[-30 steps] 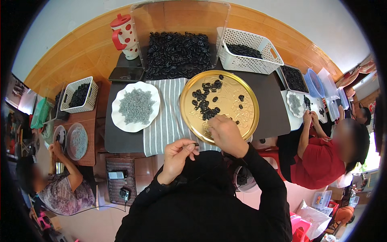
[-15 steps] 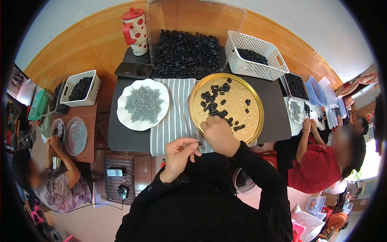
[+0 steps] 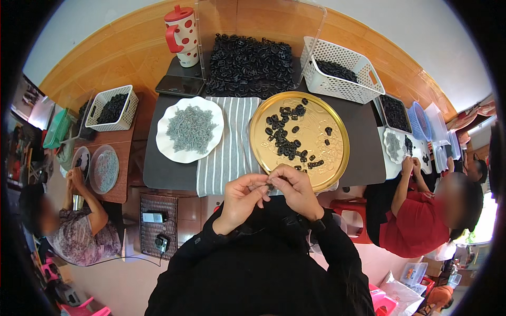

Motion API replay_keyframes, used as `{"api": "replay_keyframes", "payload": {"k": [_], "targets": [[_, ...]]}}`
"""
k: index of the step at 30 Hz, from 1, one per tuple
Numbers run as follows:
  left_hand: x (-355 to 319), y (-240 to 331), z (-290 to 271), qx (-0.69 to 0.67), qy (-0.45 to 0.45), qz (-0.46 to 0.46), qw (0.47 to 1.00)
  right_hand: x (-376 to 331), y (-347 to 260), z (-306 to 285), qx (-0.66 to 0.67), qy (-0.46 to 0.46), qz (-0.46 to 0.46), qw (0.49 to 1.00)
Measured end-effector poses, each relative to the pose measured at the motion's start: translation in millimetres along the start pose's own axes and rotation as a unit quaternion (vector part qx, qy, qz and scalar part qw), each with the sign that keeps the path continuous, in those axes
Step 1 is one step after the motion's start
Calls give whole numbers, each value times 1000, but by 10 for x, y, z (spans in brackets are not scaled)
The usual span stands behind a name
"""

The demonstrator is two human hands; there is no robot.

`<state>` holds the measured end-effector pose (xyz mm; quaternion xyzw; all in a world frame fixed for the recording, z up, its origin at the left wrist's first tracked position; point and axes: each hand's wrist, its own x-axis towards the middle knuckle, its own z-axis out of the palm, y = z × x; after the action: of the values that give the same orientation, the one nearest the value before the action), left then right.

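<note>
My left hand (image 3: 241, 204) and my right hand (image 3: 298, 194) meet in front of the table's near edge, fingertips pinched together. Between them is a small black plastic piece (image 3: 270, 186), mostly covered by the fingers. Just beyond my right hand lies a round gold tray (image 3: 332, 168) with several black plastic pieces (image 3: 284, 147) scattered on it. Left of the tray a grey-and-white striped cloth (image 3: 234, 137) hangs over the edge. A white scalloped plate (image 3: 164, 145) beside the cloth carries a heap of small grey-blue, rod-like pieces (image 3: 191, 129).
Behind stand a clear-walled bin with black pieces (image 3: 247, 66), a white perforated basket (image 3: 345, 90), a phone (image 3: 179, 85) and a red-spotted tumbler (image 3: 183, 39). One person (image 3: 87, 221) works at left, another in red (image 3: 414, 224) at right. A wicker stand (image 3: 158, 239) is below.
My right hand has left the gold tray and come to my left hand, its fingers now at the black piece. The view has shifted slightly.
</note>
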<state>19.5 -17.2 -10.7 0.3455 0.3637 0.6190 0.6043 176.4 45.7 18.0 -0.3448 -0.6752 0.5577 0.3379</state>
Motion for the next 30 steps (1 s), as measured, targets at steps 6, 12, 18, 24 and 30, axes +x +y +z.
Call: {"api": "replay_keyframes", "payload": {"k": [6, 12, 18, 24, 30], "targets": [[-31, 28, 68, 42, 2, -13, 999, -19, 32, -60, 6, -26, -14, 1000], [-58, 43, 88, 47, 9, -13, 999, -28, 0, -74, -23, -45, -49, 998], [-70, 50, 83, 44, 12, -8, 999, -40, -30, -60, -15, -41, -31, 999], [-77, 42, 76, 40, 14, -15, 999, -43, -6, -65, -33, -46, -54, 997], [-119, 4, 81, 42, 28, -2, 999, -39, -77, -78, -106, -78, -107, 985]]}}
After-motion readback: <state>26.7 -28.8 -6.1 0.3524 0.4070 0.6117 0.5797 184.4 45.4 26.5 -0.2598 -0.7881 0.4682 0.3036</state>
